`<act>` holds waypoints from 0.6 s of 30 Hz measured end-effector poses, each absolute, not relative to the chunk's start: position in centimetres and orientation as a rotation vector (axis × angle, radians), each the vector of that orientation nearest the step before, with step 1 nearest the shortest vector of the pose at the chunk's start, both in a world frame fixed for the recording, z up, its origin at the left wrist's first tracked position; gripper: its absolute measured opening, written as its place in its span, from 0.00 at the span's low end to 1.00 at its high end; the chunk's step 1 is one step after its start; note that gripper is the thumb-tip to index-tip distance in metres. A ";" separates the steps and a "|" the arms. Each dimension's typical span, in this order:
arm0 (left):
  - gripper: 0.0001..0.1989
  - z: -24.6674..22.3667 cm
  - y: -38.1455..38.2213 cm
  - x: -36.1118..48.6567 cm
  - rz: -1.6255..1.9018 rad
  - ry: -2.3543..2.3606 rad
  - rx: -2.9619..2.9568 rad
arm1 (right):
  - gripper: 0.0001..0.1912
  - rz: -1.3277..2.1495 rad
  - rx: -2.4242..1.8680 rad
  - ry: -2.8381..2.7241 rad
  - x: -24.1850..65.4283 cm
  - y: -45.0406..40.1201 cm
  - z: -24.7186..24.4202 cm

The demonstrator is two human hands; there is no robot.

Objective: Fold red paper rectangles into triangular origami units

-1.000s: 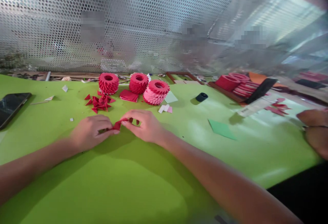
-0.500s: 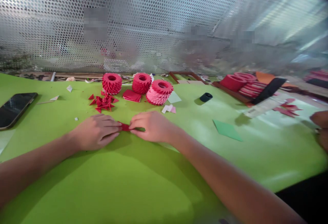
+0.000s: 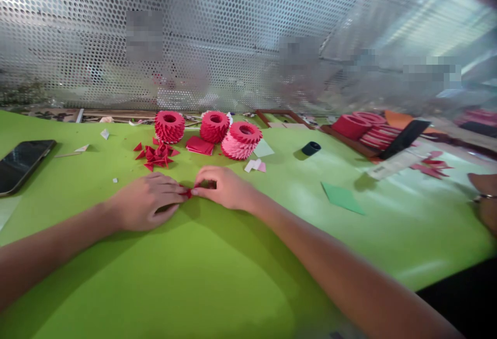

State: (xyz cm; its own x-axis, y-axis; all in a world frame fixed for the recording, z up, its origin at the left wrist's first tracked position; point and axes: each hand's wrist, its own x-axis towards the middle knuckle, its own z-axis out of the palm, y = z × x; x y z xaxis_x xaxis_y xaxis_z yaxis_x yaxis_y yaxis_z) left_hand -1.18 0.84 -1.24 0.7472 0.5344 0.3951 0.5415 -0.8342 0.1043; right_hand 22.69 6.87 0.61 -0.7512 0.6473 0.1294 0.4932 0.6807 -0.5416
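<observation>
Head view: fingers (image 3: 174, 190) of left hand (image 3: 145, 202) and right hand (image 3: 223, 189) closed, pinching a small folded red paper piece (image 3: 188, 193) between them, over the green table (image 3: 116, 282); beyond, loose red paper triangles (image 3: 155, 156); three folded red-and-pink paper rings (image 3: 170, 127); smartphone (image 3: 21, 160) far left.
</observation>
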 end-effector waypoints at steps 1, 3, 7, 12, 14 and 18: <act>0.14 -1.2 0.9 -1.2 -0.655 -0.914 -2.930 | 0.11 0.707 -0.931 -2.561 22.6 6.9 0.5; 0.14 -1.2 0.9 -1.1 -0.651 -0.935 -2.941 | 0.11 0.721 -0.971 -2.539 22.5 7.0 0.5; 0.15 -1.1 0.9 -1.1 -0.624 -0.944 -2.946 | 0.10 0.742 -1.008 -2.522 22.4 7.0 0.6; 0.17 -1.0 0.8 -1.0 -0.545 -1.067 -2.964 | 0.09 0.753 -1.025 -2.523 22.3 7.0 0.7; 0.18 -1.0 0.8 -1.0 -0.517 -1.080 -2.970 | 0.09 0.751 -1.030 -2.525 22.3 7.0 0.6; 0.17 -1.0 0.8 -1.0 -0.506 -1.015 -2.979 | 0.08 0.734 -1.013 -2.526 22.3 7.1 0.4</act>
